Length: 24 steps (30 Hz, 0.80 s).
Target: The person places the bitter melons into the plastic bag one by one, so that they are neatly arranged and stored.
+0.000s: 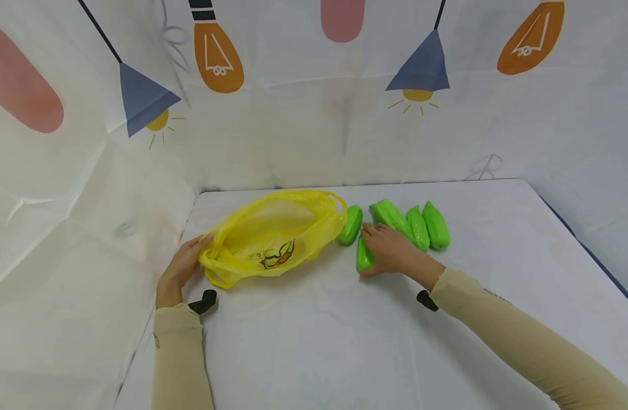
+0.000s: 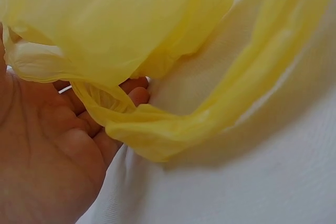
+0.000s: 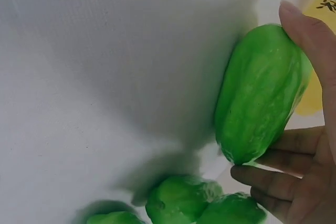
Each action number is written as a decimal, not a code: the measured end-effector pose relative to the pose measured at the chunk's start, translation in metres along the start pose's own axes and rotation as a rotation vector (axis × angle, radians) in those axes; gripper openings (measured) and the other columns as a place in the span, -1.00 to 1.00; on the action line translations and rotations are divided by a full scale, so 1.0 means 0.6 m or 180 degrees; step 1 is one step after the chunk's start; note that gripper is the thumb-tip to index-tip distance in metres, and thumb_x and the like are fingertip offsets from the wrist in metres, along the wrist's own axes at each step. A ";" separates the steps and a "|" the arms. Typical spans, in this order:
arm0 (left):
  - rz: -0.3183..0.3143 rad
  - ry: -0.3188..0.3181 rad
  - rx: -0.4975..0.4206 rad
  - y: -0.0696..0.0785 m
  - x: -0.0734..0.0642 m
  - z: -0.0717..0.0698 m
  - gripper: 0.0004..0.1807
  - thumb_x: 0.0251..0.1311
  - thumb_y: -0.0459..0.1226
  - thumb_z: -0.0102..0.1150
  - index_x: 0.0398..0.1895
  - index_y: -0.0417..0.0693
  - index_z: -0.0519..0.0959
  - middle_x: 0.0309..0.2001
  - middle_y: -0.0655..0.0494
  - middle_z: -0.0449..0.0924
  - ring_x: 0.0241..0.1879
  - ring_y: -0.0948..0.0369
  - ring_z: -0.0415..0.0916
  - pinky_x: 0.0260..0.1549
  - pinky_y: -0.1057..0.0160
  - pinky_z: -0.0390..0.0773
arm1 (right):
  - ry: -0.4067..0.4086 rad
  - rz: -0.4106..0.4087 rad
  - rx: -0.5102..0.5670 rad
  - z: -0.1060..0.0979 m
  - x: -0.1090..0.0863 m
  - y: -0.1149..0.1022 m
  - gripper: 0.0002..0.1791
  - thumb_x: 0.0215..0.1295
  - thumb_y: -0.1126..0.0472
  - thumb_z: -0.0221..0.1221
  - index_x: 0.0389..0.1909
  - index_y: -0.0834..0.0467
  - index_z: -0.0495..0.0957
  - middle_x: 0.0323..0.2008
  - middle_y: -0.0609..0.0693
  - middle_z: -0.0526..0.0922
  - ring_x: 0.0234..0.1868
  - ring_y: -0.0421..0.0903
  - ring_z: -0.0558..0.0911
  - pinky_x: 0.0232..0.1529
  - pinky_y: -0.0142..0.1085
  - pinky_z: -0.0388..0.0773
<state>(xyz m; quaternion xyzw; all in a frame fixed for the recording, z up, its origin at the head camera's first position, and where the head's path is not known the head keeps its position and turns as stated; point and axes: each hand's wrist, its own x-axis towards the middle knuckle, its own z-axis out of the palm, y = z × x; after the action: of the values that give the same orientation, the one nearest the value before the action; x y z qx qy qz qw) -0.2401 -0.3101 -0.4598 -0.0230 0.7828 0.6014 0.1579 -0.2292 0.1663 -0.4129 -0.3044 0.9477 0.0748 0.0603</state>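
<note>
A thin yellow plastic bag (image 1: 265, 233) lies with its mouth spread at the left of the table. My left hand (image 1: 183, 263) holds the left end of its rim; in the left wrist view a twisted bag handle (image 2: 210, 121) passes over the fingers, hiding part of them. My right hand (image 1: 391, 250) grips a smooth, faintly ribbed green papaya-like fruit (image 3: 262, 95), thumb at one end and fingertips at the other. One more green fruit (image 1: 351, 225) lies between that one and the bag.
Beyond the right hand is a row of similar fruits, a large one (image 1: 393, 216), a slimmer one (image 1: 418, 229) and one at the right end (image 1: 436, 225). A white cloth covers the table (image 1: 314, 347). A printed fabric wall (image 1: 304, 131) stands along the back edge.
</note>
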 end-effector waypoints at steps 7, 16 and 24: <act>-0.0021 0.0033 -0.0009 0.001 0.001 0.001 -0.15 0.45 0.16 -0.19 0.50 -0.32 0.02 0.38 -0.05 0.16 0.18 0.36 0.18 0.46 -0.01 -0.02 | 0.0132 -0.0104 0.0168 -0.011 -0.004 -0.004 0.19 -0.08 -0.44 0.34 0.29 0.45 0.32 0.29 0.34 0.39 0.24 0.25 0.47 0.33 0.03 0.33; -0.0005 0.0124 -0.0033 0.002 0.000 0.002 -0.14 0.43 0.18 -0.16 0.48 -0.32 0.08 0.27 0.03 0.25 0.14 0.36 0.21 0.44 0.01 0.01 | 0.0218 -0.0085 0.0554 -0.061 -0.015 -0.010 0.19 -0.08 -0.39 0.37 0.36 0.40 0.26 0.37 0.32 0.31 0.33 0.29 0.37 0.35 0.06 0.30; 0.0024 0.0146 -0.0034 0.000 0.005 0.000 -0.18 0.46 0.15 -0.18 0.46 -0.35 0.11 0.28 -0.04 0.24 0.17 0.30 0.20 0.44 -0.02 -0.01 | 0.0558 -0.0112 0.0560 -0.149 -0.008 -0.013 0.22 -0.06 -0.43 0.34 0.42 0.34 0.19 0.44 0.24 0.21 0.37 0.27 0.33 0.36 0.07 0.29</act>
<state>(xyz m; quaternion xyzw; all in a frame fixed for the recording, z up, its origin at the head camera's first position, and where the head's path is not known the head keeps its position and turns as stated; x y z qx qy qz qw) -0.2430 -0.3099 -0.4606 -0.0348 0.7831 0.6055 0.1375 -0.2268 0.1472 -0.3252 -0.3200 0.9467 -0.0367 0.0050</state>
